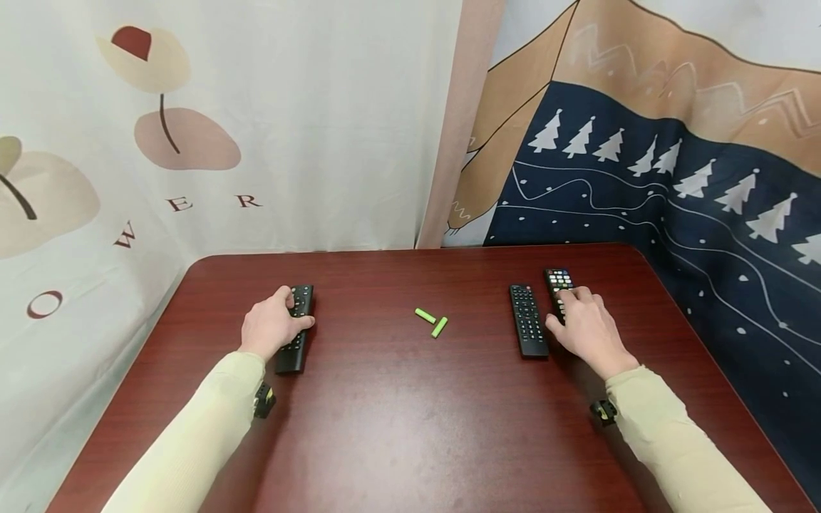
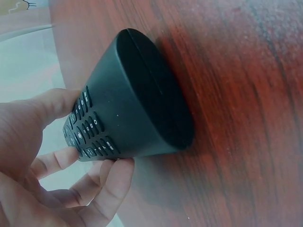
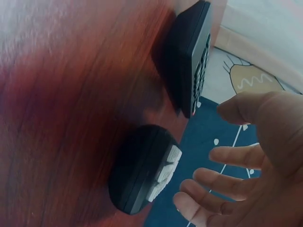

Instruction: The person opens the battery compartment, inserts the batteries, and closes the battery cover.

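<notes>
Table point(image 1: 385, 413) fills lower frame. L hand point(image 1: 269, 325), left of ctr, grips black remote point(image 1: 292, 360); R hand point(image 1: 586, 329), right — fingers loosely spread, nothing held — over white-keyed remote point(image 1: 559, 276), beside third remote point(image 1: 529, 324); 2 green cylinders point(image 1: 425, 315) mid-frame.

On the white cloth point(image 1: 340, 128) at the left, four dark red capitals can be read, set well apart and rising from near left towards far right: O point(image 1: 31, 306), W point(image 1: 125, 235), E point(image 1: 179, 204) and R point(image 1: 247, 201). The W stands tilted. The keys of the left remote point(image 1: 291, 360), middle remote point(image 1: 529, 324) and right remote point(image 1: 558, 278) bear pale markings, too small or blurred to read with certainty.
</notes>
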Demonstrator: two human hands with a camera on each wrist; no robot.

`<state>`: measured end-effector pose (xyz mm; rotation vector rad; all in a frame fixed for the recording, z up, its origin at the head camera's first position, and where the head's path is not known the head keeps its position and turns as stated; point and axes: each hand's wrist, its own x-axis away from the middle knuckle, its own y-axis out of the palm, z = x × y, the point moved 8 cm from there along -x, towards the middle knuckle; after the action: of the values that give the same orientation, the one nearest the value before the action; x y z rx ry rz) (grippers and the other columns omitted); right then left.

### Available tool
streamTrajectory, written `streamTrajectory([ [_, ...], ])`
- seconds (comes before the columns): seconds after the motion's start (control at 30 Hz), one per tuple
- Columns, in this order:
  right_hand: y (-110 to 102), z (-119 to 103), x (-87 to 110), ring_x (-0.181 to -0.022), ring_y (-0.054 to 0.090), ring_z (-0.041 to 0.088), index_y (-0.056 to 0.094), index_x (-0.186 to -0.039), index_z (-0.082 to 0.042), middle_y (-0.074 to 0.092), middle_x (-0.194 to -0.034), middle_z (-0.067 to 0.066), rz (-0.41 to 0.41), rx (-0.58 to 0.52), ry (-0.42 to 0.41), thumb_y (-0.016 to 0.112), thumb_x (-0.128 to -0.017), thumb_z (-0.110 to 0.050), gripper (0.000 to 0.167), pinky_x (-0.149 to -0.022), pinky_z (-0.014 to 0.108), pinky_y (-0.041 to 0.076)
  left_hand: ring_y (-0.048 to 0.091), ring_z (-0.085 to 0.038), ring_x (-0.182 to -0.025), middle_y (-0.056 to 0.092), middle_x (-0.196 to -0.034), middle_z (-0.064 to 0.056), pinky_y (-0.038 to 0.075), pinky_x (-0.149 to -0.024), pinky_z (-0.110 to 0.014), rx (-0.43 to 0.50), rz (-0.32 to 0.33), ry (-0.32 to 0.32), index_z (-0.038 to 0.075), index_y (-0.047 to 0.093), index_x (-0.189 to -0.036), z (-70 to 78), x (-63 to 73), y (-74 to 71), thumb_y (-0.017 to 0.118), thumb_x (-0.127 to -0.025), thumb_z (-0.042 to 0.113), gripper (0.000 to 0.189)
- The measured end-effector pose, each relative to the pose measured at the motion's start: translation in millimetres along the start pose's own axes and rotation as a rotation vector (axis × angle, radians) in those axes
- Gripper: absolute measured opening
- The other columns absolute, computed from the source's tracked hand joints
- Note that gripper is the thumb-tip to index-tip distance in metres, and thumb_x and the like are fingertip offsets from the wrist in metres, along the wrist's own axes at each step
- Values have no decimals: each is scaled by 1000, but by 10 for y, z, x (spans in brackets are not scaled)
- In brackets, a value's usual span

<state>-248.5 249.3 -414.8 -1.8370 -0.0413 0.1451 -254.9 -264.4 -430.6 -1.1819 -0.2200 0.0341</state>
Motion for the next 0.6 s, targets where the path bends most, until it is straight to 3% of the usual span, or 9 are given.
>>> streamTrajectory([
  [0.23, 30, 114, -46, -111, 46, 53, 50, -138, 16, 46, -130, 41, -50, 8, 65, 64, -97, -23, 58, -85, 64, 53, 63, -41, -88, 65, -109, -27, 51, -65, -45, -19, -1, -9, 3, 51, -117, 7, -33, 18, 78, -90, 37, 51],
  [0.6, 81, 166, -136, -104, 48, 53, 50, -132, 20, 44, -121, 43, -108, 38, 91, 71, -95, -26, 62, -82, 62, 55, 64, -43, -92, 66, -110, -26, 52, -68, -48, -37, -3, -24, 3, 51, -118, 20, -61, 56, 78, -89, 37, 52],
])
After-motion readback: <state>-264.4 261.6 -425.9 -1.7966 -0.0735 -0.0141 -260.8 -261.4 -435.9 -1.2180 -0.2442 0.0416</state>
